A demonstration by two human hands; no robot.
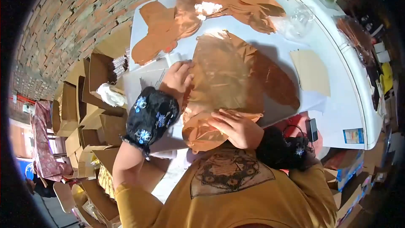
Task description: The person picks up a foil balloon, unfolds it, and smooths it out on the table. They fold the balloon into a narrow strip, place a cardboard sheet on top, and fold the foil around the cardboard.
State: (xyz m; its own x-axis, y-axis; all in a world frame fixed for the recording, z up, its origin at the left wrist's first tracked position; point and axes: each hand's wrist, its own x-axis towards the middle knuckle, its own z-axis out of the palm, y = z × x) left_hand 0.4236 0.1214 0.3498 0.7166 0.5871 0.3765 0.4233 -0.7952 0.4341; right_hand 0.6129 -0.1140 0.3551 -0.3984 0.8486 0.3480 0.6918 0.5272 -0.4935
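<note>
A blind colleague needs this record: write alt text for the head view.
The left hand touches the left edge of a shiny copper-brown sheet while the right hand rests on its folded near end. Beyond it, brown cut-out sheets lie on a white work surface; open cardboard boxes stand at left, near a brick wall.

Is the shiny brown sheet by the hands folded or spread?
The sheet looks mostly spread: its broad, wrinkled face shows beyond the right hand; near end, cannot tell.
</note>
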